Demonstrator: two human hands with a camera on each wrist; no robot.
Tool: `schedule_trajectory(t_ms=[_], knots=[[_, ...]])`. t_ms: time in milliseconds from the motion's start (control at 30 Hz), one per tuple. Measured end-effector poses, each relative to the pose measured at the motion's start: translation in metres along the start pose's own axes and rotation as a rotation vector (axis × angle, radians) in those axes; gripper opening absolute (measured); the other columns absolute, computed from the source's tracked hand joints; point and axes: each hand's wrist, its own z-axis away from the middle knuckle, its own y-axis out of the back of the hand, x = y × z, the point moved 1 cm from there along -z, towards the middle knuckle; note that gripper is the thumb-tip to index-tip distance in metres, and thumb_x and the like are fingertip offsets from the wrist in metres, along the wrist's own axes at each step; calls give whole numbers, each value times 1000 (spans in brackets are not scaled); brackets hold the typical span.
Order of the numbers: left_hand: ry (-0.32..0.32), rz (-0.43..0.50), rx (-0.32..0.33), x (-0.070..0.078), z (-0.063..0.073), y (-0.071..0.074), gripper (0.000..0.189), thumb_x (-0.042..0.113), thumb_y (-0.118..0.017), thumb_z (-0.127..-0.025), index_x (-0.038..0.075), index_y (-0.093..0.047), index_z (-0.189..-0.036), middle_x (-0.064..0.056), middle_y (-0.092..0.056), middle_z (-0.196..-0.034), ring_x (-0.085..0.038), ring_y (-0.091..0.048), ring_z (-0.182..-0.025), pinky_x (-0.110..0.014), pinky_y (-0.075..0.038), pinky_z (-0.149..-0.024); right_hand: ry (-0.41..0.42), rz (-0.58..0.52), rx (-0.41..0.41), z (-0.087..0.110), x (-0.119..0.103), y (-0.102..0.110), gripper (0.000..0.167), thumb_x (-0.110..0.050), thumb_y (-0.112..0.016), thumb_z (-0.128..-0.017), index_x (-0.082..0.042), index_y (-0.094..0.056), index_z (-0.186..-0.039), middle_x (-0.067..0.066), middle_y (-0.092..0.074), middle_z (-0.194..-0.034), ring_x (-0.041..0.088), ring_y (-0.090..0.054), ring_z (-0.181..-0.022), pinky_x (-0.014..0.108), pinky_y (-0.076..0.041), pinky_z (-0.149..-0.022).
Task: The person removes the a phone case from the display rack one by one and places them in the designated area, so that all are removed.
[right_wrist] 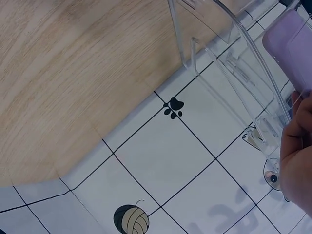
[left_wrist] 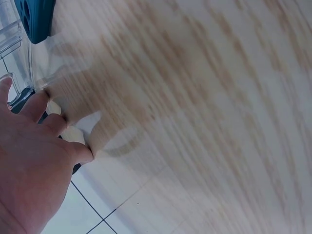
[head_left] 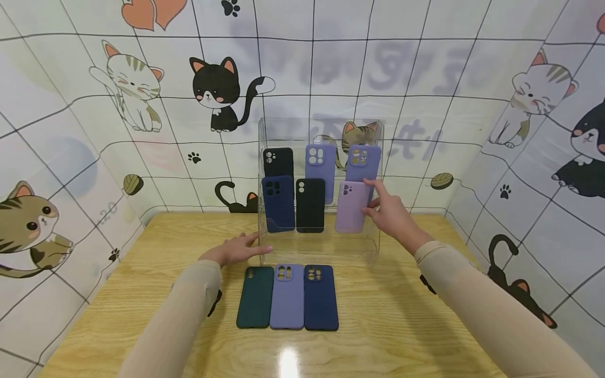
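Observation:
My right hand (head_left: 389, 210) pinches a light purple phone case (head_left: 351, 207) by its right edge, at the right end of a lower tier of a clear acrylic display stand (head_left: 331, 244). The right wrist view shows that hand (right_wrist: 300, 156) beside the stand's clear side, partly cut off by the frame. My left hand (head_left: 236, 249) rests at the stand's lower left corner with its fingers spread. In the left wrist view its fingertips lie low at the stand's edge. On that same tier stand a navy case (head_left: 278, 205) and a black case (head_left: 310, 206).
Behind them, a higher tier holds another black case (head_left: 278, 161), a lavender case (head_left: 320, 170) and a violet case (head_left: 363, 161). A dark green case (head_left: 255, 297), a lavender-blue case (head_left: 287, 297) and a navy case (head_left: 321, 299) lie side by side on the wooden table (head_left: 387, 325).

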Motion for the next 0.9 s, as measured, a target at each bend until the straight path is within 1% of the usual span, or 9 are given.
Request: schedule_trajectory(t_ms=[67, 133, 233, 300, 400, 467, 600, 800, 900], knots=[[-2, 2, 0, 0, 0, 0, 110, 93, -46, -88, 27, -21, -172, -25, -15, -178, -57, -6, -163, -81, -1, -125, 14, 15, 14, 1, 1, -1, 79, -10, -68, -105, -20, -23, -168, 29, -76, -116, 20, -65, -57, 34, -48, -59], [-2, 4, 0, -1, -1, -1, 110, 93, -46, -88, 27, -21, -172, -25, -15, -178, -57, -6, -163, -81, -2, -125, 22, 21, 24, 2, 3, -2, 78, -9, -68, -105, -18, -23, -168, 29, -77, -116, 23, -70, -63, 34, -48, -60], [-3, 8, -2, -2, -1, -3, 110, 93, -46, -88, 27, -21, -172, -25, -15, -177, -57, -6, -163, -82, -2, -125, 21, 29, 35, 3, 6, -4, 77, -9, -68, -105, -16, -24, -167, 29, -77, -117, 32, -76, -78, 36, -50, -63], [-5, 10, -4, -2, -1, -4, 110, 93, -46, -88, 27, -21, -172, -25, -16, -177, -56, -6, -164, -81, -2, -125, 15, 30, 41, 3, 8, -5, 76, -9, -68, -105, -16, -24, -167, 29, -77, -117, 36, -78, -89, 37, -51, -67], [-7, 14, -6, -3, -1, -5, 109, 92, -47, -89, 27, -21, -172, -24, -17, -177, -53, -5, -165, -80, -1, -126, 18, 26, 55, 3, 10, -7, 76, -8, -68, -105, -15, -24, -167, 28, -77, -118, 39, -78, -97, 38, -51, -69], [-11, 11, -7, -3, -2, -5, 109, 92, -47, -89, 26, -21, -172, -23, -18, -177, -52, -5, -165, -80, 0, -126, 30, 20, 71, 3, 11, -8, 76, -8, -68, -104, -15, -25, -167, 28, -77, -118, 38, -78, -95, 38, -49, -68], [-10, 10, -5, -3, -3, -3, 110, 92, -46, -89, 26, -22, -172, -23, -17, -178, -54, -5, -164, -81, 0, -126, 59, -1, 106, 3, 14, -10, 75, -7, -68, -104, -13, -26, -166, 27, -77, -118, 36, -77, -85, 35, -45, -62], [-5, 15, -12, -4, -4, -1, 109, 94, -47, -87, 30, -20, -172, -24, -14, -178, -55, -4, -164, -82, -1, -125, 82, -30, 162, 6, 16, -9, 73, -5, -69, -103, -13, -30, -164, 26, -79, -114, 39, -79, -91, 33, -45, -60], [2, 25, -14, -3, -3, 1, 110, 93, -48, -87, 29, -21, -172, -23, -14, -178, -55, -4, -164, -83, -2, -124, 116, -31, 185, 7, 15, -8, 72, -6, -69, -103, -12, -31, -164, 26, -79, -113, 38, -80, -87, 32, -45, -58]])
